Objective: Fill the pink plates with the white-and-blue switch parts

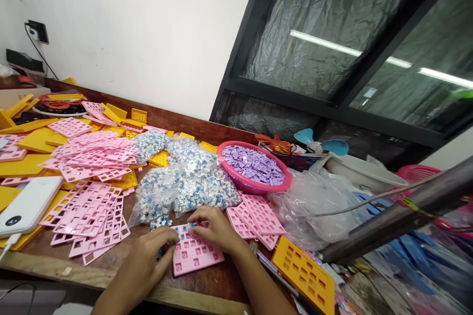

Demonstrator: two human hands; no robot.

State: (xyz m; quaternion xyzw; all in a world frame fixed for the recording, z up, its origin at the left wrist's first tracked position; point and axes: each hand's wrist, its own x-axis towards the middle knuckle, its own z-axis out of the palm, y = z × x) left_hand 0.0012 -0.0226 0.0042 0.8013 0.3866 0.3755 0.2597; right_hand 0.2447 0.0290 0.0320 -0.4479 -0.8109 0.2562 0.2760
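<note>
A pink plate (pixel 199 256) with rows of square holes lies on the table in front of me. Several small blue-and-white switches (pixel 182 235) sit in holes near its far left corner. My right hand (pixel 212 226) is over the far edge of the plate, thumb and fingers pinched on a small switch that is mostly hidden. At the plate's left edge, my left hand (pixel 155 251) is curled, with bits of blue switches (pixel 160 253) showing between thumb and fingers. Loose switches (pixel 160 222) lie just beyond it.
Clear bags (pixel 199 187) of switches lie behind the plate. A pink basket (pixel 226 157) holds purple pieces. Pink grid plates (pixel 88 209) and a white power bank (pixel 29 206) are on the left; more pink plates (pixel 258 214) and a yellow plate (pixel 305 273) on the right.
</note>
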